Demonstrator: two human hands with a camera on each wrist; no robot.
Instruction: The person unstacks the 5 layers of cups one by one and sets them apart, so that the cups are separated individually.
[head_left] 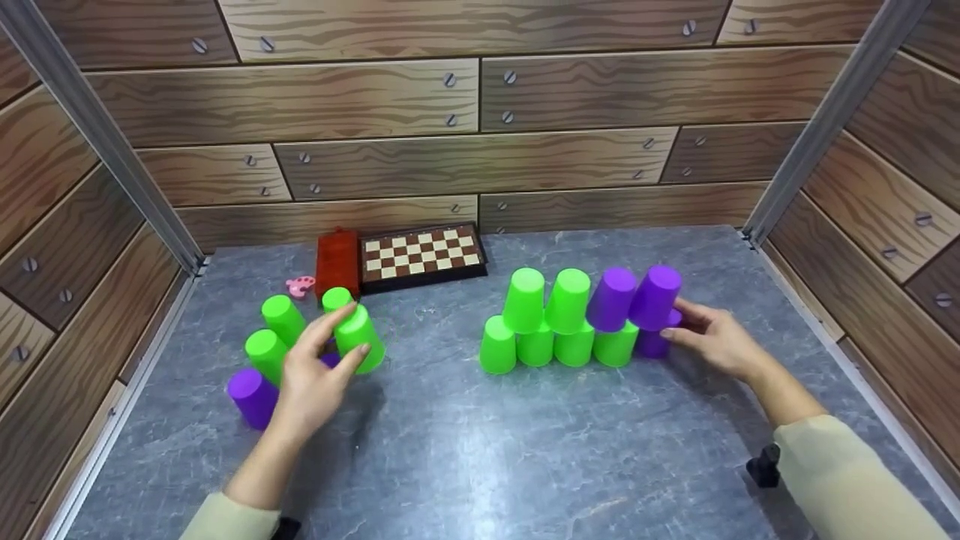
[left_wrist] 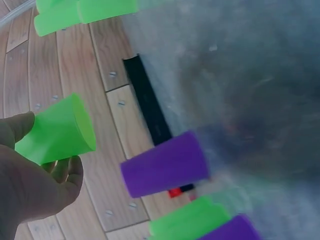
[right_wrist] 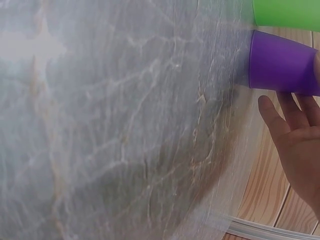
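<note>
My left hand [head_left: 311, 382] holds a green cup [head_left: 358, 341] upside down between thumb and fingers, raised in the left wrist view. Under and beside that hand stand a purple cup [head_left: 253, 399], green cups [head_left: 266, 354] and another purple cup [left_wrist: 165, 165] partly hidden by the hand. At right, two tiers of upturned cups stand: a lower row of several green cups [head_left: 498, 345] with one purple cup [head_left: 654, 341] at its right end, and an upper row of green and purple cups [head_left: 613, 300]. My right hand [head_left: 724, 345] grips that end purple cup, thumb in front, fingers behind.
At the back lie a checkered game board [head_left: 424, 256] and a red box [head_left: 337, 262], with a small pink object [head_left: 301, 286] beside it. Wood-patterned walls [head_left: 480, 97] enclose the grey marbled table [head_left: 450, 450] at the back and sides.
</note>
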